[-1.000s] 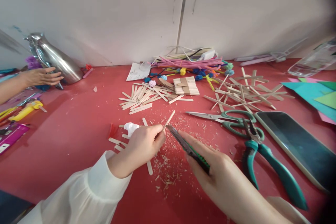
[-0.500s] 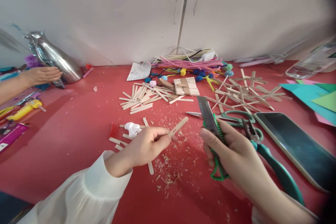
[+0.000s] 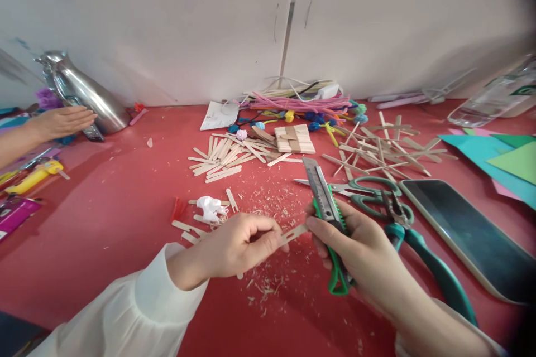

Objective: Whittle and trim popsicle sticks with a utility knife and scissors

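Between thumb and fingers, my left hand [image 3: 247, 242] pinches a wooden craft stick [image 3: 293, 232] with a notch cut into it. The stick points right, and its far end meets the fingertips of my right hand [image 3: 355, 240]. That hand is closed around a green and black utility knife [image 3: 329, 217], its metal blade end pointing up and away. Wood shavings [image 3: 268, 284] lie scattered on the red table below both hands. Left of my left hand are a crumpled white tissue [image 3: 210, 208] and several cut sticks [image 3: 186, 228].
Scissors [image 3: 368, 187], pliers [image 3: 419, 240] and a phone [image 3: 464, 234] lie at the right. Loose sticks [image 3: 226, 153], a stick bundle [image 3: 295, 138] and pink pipe cleaners [image 3: 297, 102] are farther back. Another person's hand [image 3: 62, 122] is beside a metal jug [image 3: 90, 95].
My left hand has lowered the stick slightly, and my right hand has moved left until its fingertips meet the stick's end. The knife has come left too, still in my right hand.
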The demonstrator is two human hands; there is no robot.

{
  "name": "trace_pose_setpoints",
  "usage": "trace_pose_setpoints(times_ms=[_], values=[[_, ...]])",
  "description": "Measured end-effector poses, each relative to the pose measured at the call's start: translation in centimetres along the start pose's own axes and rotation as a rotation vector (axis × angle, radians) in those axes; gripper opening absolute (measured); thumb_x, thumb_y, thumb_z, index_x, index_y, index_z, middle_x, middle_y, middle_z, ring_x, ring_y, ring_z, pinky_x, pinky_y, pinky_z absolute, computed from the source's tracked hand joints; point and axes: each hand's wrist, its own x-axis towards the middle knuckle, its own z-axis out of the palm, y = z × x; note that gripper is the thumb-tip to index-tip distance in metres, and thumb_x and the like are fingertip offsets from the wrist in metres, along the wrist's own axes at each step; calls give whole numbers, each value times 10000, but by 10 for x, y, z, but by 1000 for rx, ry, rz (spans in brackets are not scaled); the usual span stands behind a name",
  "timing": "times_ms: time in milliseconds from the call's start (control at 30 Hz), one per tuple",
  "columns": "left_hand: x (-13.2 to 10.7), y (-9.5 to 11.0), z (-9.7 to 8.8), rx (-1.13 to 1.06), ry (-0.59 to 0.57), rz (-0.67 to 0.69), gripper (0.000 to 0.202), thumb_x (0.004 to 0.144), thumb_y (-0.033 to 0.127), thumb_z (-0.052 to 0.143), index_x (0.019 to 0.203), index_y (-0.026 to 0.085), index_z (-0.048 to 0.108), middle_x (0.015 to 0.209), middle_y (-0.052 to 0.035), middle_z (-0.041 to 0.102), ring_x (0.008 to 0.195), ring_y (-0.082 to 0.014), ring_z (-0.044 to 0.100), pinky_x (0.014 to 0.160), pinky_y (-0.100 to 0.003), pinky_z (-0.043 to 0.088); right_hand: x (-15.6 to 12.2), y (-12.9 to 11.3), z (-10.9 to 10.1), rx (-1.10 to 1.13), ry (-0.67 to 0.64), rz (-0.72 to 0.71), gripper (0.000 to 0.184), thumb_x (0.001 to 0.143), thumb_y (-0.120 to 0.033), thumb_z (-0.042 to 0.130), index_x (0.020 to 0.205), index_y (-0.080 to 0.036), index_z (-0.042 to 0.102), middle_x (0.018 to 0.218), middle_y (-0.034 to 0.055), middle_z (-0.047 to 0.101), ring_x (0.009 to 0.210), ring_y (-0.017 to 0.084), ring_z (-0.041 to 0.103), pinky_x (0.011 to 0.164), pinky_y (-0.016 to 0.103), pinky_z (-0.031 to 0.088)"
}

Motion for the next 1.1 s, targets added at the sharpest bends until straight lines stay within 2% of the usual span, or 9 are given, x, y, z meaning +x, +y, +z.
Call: trace_pose_setpoints(times_ms=[133, 233, 333, 400, 467, 567, 667, 967, 1100], values=[[-1, -1, 2, -30, -24, -9, 245, 851, 343, 428, 749, 155, 549, 572, 29, 491, 480, -63, 422, 456, -190, 348, -2, 0, 0, -78, 40, -77, 276, 726, -433, 604, 821, -191, 513, 464, -85, 436, 383, 72, 403, 348, 178, 353], [1, -1, 2, -29, 8, 34, 210, 840, 305, 447, 707, 158, 515, 577, 39, 452, 491, -59, 393, 461, -187, 332, -3, 0, 0, -115, 92, -111, 300, 735, -472, 584, 838, -201, 509, 468, -87, 415, 376, 79, 391, 320, 182, 356], [4, -4, -1, 28, 190, 53, 198, 843, 273, 438, 688, 161, 491, 565, 51, 405, 487, -57, 359, 454, -186, 304, -5, 1, 0, -158, 111, -205, 294, 773, -450, 550, 927, -204, 501, 532, -74, 441, 407, 80, 415, 355, 189, 385], [7, -6, -3, 76, 351, 44, 197, 852, 287, 431, 709, 164, 489, 566, 52, 400, 486, -60, 354, 454, -189, 301, -6, 2, 1, -215, 71, -311, 341, 811, -394, 513, 1093, -209, 465, 645, -43, 504, 453, 81, 443, 410, 201, 417], [8, -9, -6, 122, 490, 45, 207, 860, 309, 425, 725, 166, 490, 559, 54, 391, 482, -62, 346, 452, -192, 298, -9, 4, 2, -299, -26, -379, 440, 842, -327, 469, 1259, -230, 366, 705, -29, 525, 462, 81, 445, 425, 205, 421], [10, -11, -8, 187, 592, 57, 222, 864, 318, 423, 718, 165, 490, 539, 61, 354, 473, -61, 325, 448, -187, 287, -12, 7, 4, -424, -181, -364, 468, 869, -271, 412, 1326, -240, 319, 596, -56, 480, 389, 77, 388, 347, 186, 352], [10, -11, -8, 239, 594, 67, 215, 865, 304, 420, 719, 165, 494, 547, 60, 366, 484, -62, 331, 467, -189, 296, -14, 8, 6, -484, -241, -360, 453, 871, -267, 396, 1321, -228, 356, 513, -65, 457, 350, 85, 387, 302, 178, 318], [9, -10, -6, 385, 586, 71, 213, 852, 271, 420, 677, 168, 486, 521, 56, 367, 475, -74, 334, 469, -197, 277, -11, 10, 9, -474, -195, -399, 448, 852, -262, 405, 1300, -259, 422, 469, -58, 464, 321, 107, 428, 265, 182, 320], [9, -9, -5, 461, 587, 49, 235, 852, 271, 422, 658, 166, 501, 512, 50, 389, 473, -78, 350, 474, -199, 281, -13, 10, 10, -380, -215, -281, 467, 848, -292, 425, 1311, -231, 411, 468, -72, 433, 336, 94, 413, 294, 180, 350]])
